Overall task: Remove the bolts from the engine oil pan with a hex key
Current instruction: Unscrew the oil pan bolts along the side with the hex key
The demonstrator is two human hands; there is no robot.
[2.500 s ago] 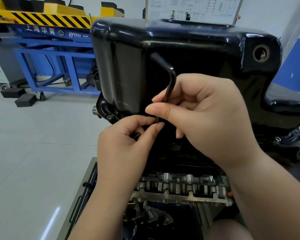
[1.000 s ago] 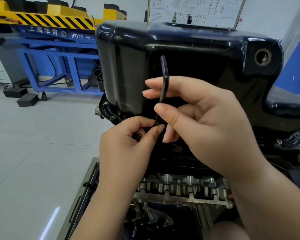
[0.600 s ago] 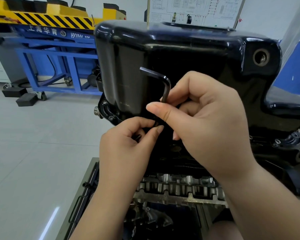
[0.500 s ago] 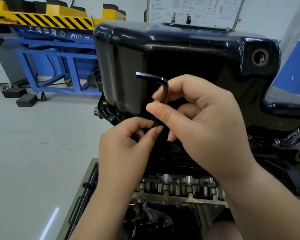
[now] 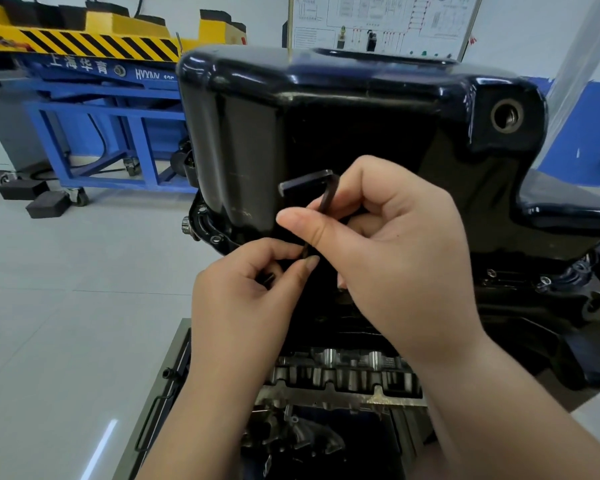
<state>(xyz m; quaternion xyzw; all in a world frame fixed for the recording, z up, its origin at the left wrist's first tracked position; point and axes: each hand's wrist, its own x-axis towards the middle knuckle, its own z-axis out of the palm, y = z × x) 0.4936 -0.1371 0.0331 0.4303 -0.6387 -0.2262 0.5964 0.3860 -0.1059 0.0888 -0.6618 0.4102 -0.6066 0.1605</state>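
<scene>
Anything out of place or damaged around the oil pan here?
The pan has an open threaded hole at its upper right corner, no plug in it. Otherwise nothing: left hand and right hand pinch the hex key.

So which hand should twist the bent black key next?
Probably the right hand: it pinches the hex key just below the bend, where twisting is easy. The left hand pinches the lower end, steadying it.

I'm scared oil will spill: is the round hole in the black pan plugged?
No, the round hole at the top right of the oil pan is open, with threads showing inside.
</scene>
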